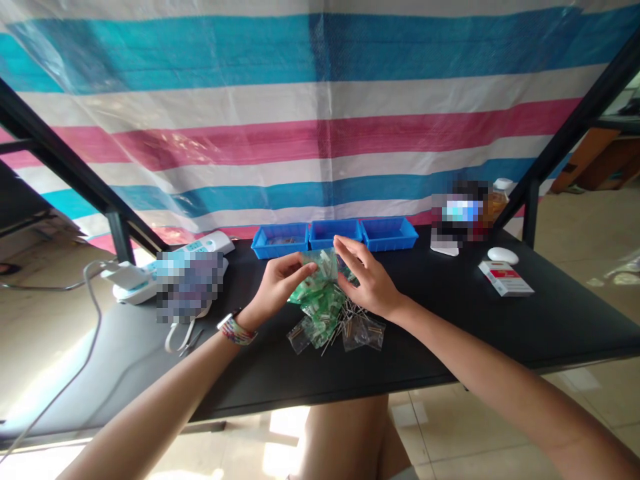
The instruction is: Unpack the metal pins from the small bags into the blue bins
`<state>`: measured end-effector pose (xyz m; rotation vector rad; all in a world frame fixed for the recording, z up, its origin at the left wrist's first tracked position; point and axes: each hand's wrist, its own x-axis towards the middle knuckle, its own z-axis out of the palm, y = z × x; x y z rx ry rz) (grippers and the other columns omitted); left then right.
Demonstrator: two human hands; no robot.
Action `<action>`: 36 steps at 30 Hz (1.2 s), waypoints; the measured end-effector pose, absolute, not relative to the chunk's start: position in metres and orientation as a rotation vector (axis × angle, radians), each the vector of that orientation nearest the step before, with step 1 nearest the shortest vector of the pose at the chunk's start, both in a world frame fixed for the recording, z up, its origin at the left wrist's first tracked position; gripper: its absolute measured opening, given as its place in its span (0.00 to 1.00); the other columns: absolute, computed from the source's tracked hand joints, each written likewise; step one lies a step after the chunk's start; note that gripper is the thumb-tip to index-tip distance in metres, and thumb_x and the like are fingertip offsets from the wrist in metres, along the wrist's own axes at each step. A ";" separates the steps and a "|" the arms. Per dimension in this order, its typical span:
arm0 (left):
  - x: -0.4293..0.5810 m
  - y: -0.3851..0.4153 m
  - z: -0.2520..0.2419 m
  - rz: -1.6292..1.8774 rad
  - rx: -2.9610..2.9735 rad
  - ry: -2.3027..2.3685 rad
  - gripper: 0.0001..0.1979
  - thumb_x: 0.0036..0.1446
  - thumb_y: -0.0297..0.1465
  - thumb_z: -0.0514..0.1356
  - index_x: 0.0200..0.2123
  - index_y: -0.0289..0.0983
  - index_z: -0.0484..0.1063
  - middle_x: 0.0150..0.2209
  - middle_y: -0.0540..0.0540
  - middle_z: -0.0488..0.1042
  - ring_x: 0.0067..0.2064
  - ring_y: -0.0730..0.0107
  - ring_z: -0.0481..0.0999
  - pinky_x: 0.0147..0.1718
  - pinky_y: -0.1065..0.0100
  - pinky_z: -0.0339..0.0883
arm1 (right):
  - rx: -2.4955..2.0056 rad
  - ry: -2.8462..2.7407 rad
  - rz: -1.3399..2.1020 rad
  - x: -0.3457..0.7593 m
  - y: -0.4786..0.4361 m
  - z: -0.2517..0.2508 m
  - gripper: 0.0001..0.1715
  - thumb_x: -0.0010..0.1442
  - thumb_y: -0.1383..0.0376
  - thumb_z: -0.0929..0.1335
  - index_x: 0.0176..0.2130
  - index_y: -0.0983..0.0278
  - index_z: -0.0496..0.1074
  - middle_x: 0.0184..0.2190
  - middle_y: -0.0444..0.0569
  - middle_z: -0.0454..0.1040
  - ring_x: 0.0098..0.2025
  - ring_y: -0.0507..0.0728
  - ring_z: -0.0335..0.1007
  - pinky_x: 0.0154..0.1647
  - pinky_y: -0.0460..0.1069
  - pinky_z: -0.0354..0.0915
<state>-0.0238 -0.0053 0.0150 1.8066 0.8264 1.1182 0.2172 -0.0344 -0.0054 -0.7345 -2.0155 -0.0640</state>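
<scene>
My left hand (287, 277) pinches the edge of a small clear plastic bag (326, 264) with pale pieces inside. Just right of that bag is my right hand (367, 277), its fingers stretched out and the thumb apart, with no firm grip visible. Below both hands lies a pile of green-tinted plastic bags (320, 307). Thin metal rods (345, 320) stick out from the pile's right side. Little clear bags with brass-coloured pins (356, 333) lie at the front of the heap, and another such bag (299, 337) is at its left.
Behind the pile stand three blue bins in a row: the left bin (265, 251) has small items in it, beside the middle bin (320, 243) and right bin (393, 241). A power strip (220, 243) and cable lie left. At right are a cigarette box (507, 280) and a bottle (497, 200).
</scene>
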 end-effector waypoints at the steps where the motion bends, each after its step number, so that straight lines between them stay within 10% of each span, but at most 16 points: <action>1: -0.024 -0.006 0.016 1.091 1.789 0.819 0.23 0.62 0.49 0.70 0.28 0.35 0.77 0.26 0.47 0.75 0.27 0.69 0.71 0.27 0.69 0.63 | -0.731 -2.021 -0.124 0.219 -0.034 -0.004 0.41 0.73 0.73 0.65 0.77 0.50 0.57 0.72 0.58 0.66 0.68 0.64 0.71 0.68 0.63 0.73; 8: -0.026 -0.007 0.014 1.001 1.817 0.756 0.27 0.70 0.51 0.61 0.28 0.34 0.77 0.27 0.45 0.77 0.30 0.67 0.74 0.33 0.67 0.69 | -0.695 -1.934 0.157 0.214 -0.032 -0.001 0.12 0.74 0.64 0.69 0.51 0.59 0.83 0.53 0.55 0.83 0.57 0.63 0.79 0.60 0.62 0.76; 13: -0.029 -0.002 0.011 1.404 2.224 0.761 0.12 0.71 0.37 0.63 0.49 0.37 0.80 0.45 0.40 0.81 0.42 0.63 0.80 0.44 0.62 0.77 | -0.822 -1.520 0.990 0.200 -0.029 -0.012 0.22 0.68 0.47 0.73 0.37 0.62 0.82 0.33 0.51 0.84 0.34 0.60 0.82 0.39 0.55 0.78; 22: -0.035 0.006 0.015 1.251 2.852 0.581 0.23 0.69 0.26 0.64 0.65 0.46 0.75 0.63 0.41 0.78 0.66 0.52 0.73 0.65 0.47 0.70 | -0.733 -1.230 1.516 0.199 -0.035 0.001 0.27 0.55 0.45 0.81 0.40 0.64 0.82 0.33 0.49 0.84 0.28 0.54 0.77 0.35 0.50 0.75; 29: -0.026 0.002 0.007 1.212 2.098 0.829 0.13 0.69 0.40 0.66 0.46 0.36 0.83 0.38 0.43 0.83 0.36 0.64 0.81 0.37 0.65 0.77 | -0.835 -1.334 1.352 0.208 -0.033 0.007 0.25 0.60 0.45 0.76 0.31 0.63 0.76 0.26 0.46 0.77 0.28 0.53 0.74 0.32 0.49 0.72; 36: -0.018 -0.002 0.009 1.087 1.752 0.760 0.27 0.61 0.43 0.73 0.59 0.35 0.77 0.28 0.52 0.73 0.29 0.73 0.72 0.29 0.72 0.66 | -0.895 -1.350 1.258 0.204 -0.031 0.004 0.24 0.53 0.51 0.81 0.41 0.60 0.75 0.35 0.44 0.77 0.30 0.54 0.76 0.31 0.51 0.75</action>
